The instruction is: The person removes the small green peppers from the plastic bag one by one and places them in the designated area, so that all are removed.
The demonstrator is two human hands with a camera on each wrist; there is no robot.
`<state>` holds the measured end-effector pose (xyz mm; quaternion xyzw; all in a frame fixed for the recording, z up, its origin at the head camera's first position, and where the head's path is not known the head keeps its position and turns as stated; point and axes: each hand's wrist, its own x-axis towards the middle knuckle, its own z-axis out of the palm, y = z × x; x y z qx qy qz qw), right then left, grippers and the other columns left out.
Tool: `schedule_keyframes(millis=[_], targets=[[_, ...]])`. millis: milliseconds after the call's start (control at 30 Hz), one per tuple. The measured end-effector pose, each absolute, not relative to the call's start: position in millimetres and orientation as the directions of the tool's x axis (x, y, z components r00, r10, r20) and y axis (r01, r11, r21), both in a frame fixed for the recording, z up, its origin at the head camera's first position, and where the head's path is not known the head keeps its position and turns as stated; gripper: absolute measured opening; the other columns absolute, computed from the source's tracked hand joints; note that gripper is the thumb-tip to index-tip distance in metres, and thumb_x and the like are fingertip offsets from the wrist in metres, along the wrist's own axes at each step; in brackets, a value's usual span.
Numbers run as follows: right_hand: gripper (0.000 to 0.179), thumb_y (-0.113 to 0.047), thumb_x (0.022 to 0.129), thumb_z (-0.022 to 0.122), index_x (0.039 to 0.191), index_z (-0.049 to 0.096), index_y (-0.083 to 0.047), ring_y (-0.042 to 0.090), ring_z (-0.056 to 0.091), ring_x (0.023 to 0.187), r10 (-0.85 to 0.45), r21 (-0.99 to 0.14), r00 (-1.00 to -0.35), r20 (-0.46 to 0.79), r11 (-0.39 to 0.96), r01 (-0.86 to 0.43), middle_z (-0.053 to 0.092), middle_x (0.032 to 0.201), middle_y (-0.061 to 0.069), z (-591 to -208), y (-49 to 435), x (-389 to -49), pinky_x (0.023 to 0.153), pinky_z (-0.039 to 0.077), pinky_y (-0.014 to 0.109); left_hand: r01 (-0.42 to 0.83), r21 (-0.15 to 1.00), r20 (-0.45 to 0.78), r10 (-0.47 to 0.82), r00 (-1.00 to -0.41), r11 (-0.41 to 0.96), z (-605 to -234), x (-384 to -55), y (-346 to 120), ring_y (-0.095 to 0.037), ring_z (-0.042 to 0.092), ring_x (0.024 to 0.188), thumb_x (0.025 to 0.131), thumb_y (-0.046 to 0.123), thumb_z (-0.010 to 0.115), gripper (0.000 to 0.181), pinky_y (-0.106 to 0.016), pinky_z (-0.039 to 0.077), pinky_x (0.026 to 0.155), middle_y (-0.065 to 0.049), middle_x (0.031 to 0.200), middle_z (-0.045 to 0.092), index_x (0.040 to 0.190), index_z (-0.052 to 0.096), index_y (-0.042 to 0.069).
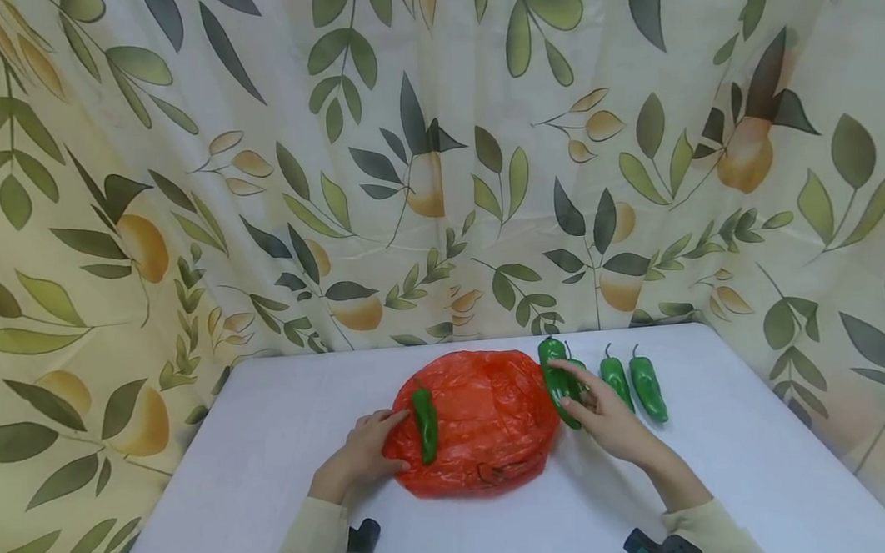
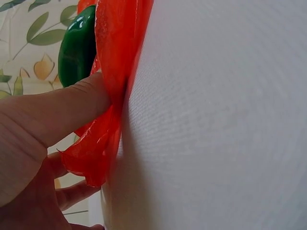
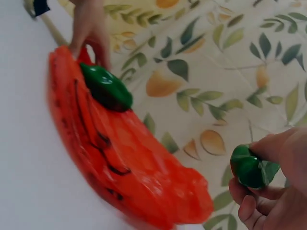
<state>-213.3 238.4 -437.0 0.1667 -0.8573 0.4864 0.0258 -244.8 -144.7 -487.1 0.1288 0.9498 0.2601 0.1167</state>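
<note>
**Left Hand (image 1: 363, 453) on Red Bag (image 1: 480, 412); Right Hand (image 1: 608, 418) Gripping Green Pepper (image 1: 556, 381)**

The red bag lies at the middle of the white table (image 1: 575, 520), spread wide and low, its thin plastic creased. Dark lines (image 1: 498, 472) mark the part of the bag nearest the person.

Left hand: positioned at the left edge of the bag. The thumb bears on the near side and the fingers lie across the edge; the left wrist view shows a fold of plastic held between them. A second pepper (image 1: 425, 423) rests on the bag just beside these fingertips, its stem pointing away from the person.

Right hand: positioned at the right rim of the bag. Thumb and fingers pinch the green pepper from both sides, its stem end pointing away from the person. In the right wrist view, this pepper is raised above the table and apart from the bag.

Remaining peppers: to the right of the bag, a third pepper (image 1: 578, 363) is partly hidden by the right hand. Farther right, a fourth pepper (image 1: 614, 374) and a fifth pepper (image 1: 649, 389) lie side by side on the table, stems pointing away.

Surroundings: both arms wear pale sleeves (image 1: 309, 541), with a black device (image 1: 663, 549) at each wrist. Behind the table hangs a curtain (image 1: 441, 251) printed with leaves and orange fruit.
</note>
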Motion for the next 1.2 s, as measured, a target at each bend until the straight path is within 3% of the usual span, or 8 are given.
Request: schedule_keyframes(millis=[200, 267, 367, 667, 900, 1133, 1200], targets=[[0.058, -0.004, 0.102, 0.055, 0.156, 0.035, -0.014, 0.058, 0.047, 0.127, -0.197, -0.802, -0.958, 0.206, 0.527, -0.281, 0.029, 0.159, 0.032, -430, 259, -215, 0.086, 0.062, 0.052, 0.189, 0.523, -0.154, 0.311, -0.938, 0.831, -486, -244, -146, -0.038, 0.038, 0.141, 0.083, 0.027, 0.084, 0.080, -0.066, 0.046, 0.106, -0.013, 0.154, 0.044, 0.153, 0.045, 0.020], [0.057, -0.002, 0.102, 0.052, 0.156, 0.035, -0.013, 0.060, 0.035, 0.139, -0.189, -0.793, -0.959, 0.213, 0.540, -0.283, 0.025, 0.161, 0.033, -429, 264, -214, 0.096, 0.053, 0.065, 0.184, 0.521, -0.157, 0.305, -0.939, 0.833, -484, -243, -144, -0.038, 0.038, 0.141, 0.083, 0.028, 0.084, 0.080, -0.066, 0.047, 0.105, -0.013, 0.154, 0.044, 0.153, 0.045, 0.021], [0.057, 0.001, 0.102, 0.049, 0.156, 0.034, -0.012, 0.059, 0.034, 0.140, -0.187, -0.789, -0.961, 0.203, 0.551, -0.274, 0.025, 0.161, 0.034, -429, 270, -214, 0.099, 0.048, 0.069, 0.177, 0.518, -0.161, 0.298, -0.941, 0.837, -481, -243, -142, -0.038, 0.038, 0.142, 0.082, 0.028, 0.084, 0.080, -0.066, 0.047, 0.105, -0.013, 0.154, 0.044, 0.153, 0.046, 0.021], [0.060, 0.004, 0.102, 0.045, 0.158, 0.030, -0.010, 0.062, 0.024, 0.143, -0.186, -0.775, -0.968, 0.169, 0.581, -0.247, 0.021, 0.161, 0.035, -426, 276, -214, 0.103, 0.034, 0.078, 0.159, 0.522, -0.170, 0.286, -0.943, 0.838, -483, -243, -143, -0.038, 0.037, 0.142, 0.083, 0.028, 0.083, 0.079, -0.066, 0.047, 0.104, -0.012, 0.156, 0.044, 0.153, 0.046, 0.023], [0.062, 0.004, 0.102, 0.042, 0.160, 0.026, -0.012, 0.060, 0.028, 0.140, -0.154, -0.765, -0.978, 0.144, 0.609, -0.209, 0.018, 0.160, 0.037, -426, 284, -215, 0.104, 0.039, 0.076, 0.163, 0.532, -0.168, 0.292, -0.942, 0.831, -484, -243, -144, -0.040, 0.036, 0.142, 0.083, 0.026, 0.083, 0.079, -0.068, 0.047, 0.103, -0.012, 0.156, 0.044, 0.152, 0.046, 0.022], [0.064, 0.005, 0.102, 0.040, 0.161, 0.021, -0.009, 0.066, 0.017, 0.144, -0.124, -0.754, -0.980, 0.154, 0.627, -0.197, 0.015, 0.161, 0.040, -431, 304, -218, 0.105, 0.026, 0.082, 0.174, 0.533, -0.163, 0.303, -0.939, 0.828, -484, -243, -145, -0.040, 0.036, 0.143, 0.083, 0.026, 0.084, 0.079, -0.067, 0.048, 0.103, -0.013, 0.156, 0.044, 0.152, 0.046, 0.021], [0.064, 0.006, 0.102, 0.040, 0.161, 0.022, -0.007, 0.061, 0.024, 0.143, -0.120, -0.743, -0.979, 0.166, 0.638, -0.204, 0.016, 0.160, 0.040, -432, 309, -220, 0.105, 0.037, 0.077, 0.178, 0.533, -0.159, 0.304, -0.939, 0.827, -484, -243, -146, -0.040, 0.036, 0.143, 0.083, 0.025, 0.084, 0.079, -0.068, 0.047, 0.104, -0.013, 0.156, 0.044, 0.153, 0.046, 0.021]])
